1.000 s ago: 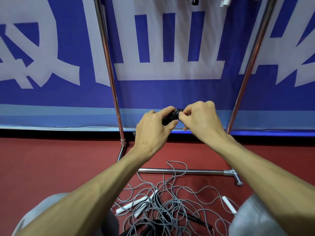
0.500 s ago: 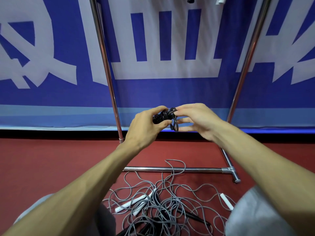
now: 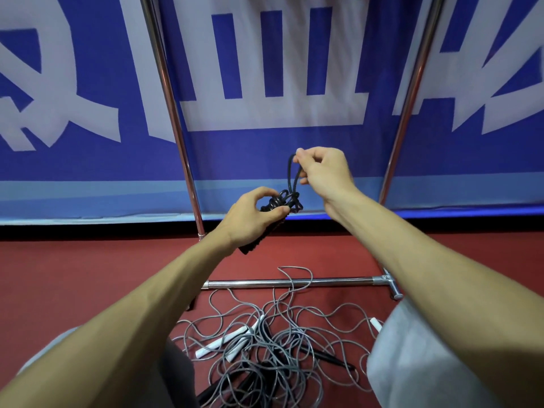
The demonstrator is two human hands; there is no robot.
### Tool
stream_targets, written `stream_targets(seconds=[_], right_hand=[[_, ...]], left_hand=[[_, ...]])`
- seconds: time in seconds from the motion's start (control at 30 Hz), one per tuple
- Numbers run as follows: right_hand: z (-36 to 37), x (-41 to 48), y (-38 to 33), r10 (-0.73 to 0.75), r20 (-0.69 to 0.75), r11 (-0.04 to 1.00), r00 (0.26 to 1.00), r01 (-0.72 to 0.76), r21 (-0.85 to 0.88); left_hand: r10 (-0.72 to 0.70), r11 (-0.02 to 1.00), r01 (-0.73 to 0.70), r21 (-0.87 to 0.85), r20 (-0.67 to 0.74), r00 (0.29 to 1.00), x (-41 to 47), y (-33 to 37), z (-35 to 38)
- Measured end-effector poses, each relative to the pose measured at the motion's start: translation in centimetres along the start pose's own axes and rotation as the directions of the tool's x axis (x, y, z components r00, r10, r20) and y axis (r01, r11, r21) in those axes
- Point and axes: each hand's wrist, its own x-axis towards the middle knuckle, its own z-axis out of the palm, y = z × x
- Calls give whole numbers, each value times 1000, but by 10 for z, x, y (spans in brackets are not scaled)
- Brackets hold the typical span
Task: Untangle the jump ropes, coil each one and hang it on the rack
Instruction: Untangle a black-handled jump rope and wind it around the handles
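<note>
It looked like a sports hall or gym. A chrome-tube rack stood on a red, court-like floor. Right behind the rack hung a wide blue banner with huge pale characters, reaching down almost to the floor. In front of the rack's base bar lay a tangle of grey jump ropes with white and black handles.

Two hands, three white handles
</note>
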Motion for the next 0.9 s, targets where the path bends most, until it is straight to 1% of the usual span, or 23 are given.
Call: stream_targets(seconds=[0.1,0.17,0.2,0.23,0.3,0.37,0.5,0.63,0.7,0.77,0.83,0.9], right_hand=[[-2,5,-7,2,-69,994,998,6,107],[-6,7,-14,4,-75,977,997,12,215],[-8,7,-20,-18,-52,969,999,30,246],[-6,6,-27,-53,-19,965,998,56,256],[-1,7,-44,-132,34,966,991,121,228],[4,11,-67,-186,44,961,982,172,215],[6,27,-111,-234,26,944,972,221,244],[1,41,-147,-281,16,929,960,267,255],[-4,49,-164,-311,1,925,950,302,230],[-7,56,-180,-359,-38,918,932,361,163],[-8,62,-191,-408,-50,906,912,411,103],[-6,70,-203,-416,-44,903,908,418,102]], left_hand=[[-53,991,65,-116,102,993,-8,2,-8],[-26,986,50,-162,149,988,-14,7,-18],[-5,982,36,-185,170,986,-14,10,-24],[11,978,30,-207,196,981,-13,14,-30],[15,984,26,-178,230,973,-7,23,-44],[10,988,23,-152,216,976,0,39,-62],[71,977,-58,-205,57,996,9,91,-96],[161,974,-175,-144,-106,981,13,138,-116],[191,964,-219,-149,-182,965,17,156,-121],[209,959,-251,-135,-268,941,24,169,-129],[227,959,-273,-72,-376,898,34,179,-140],[257,955,-296,-14,-454,853,44,190,-154]])
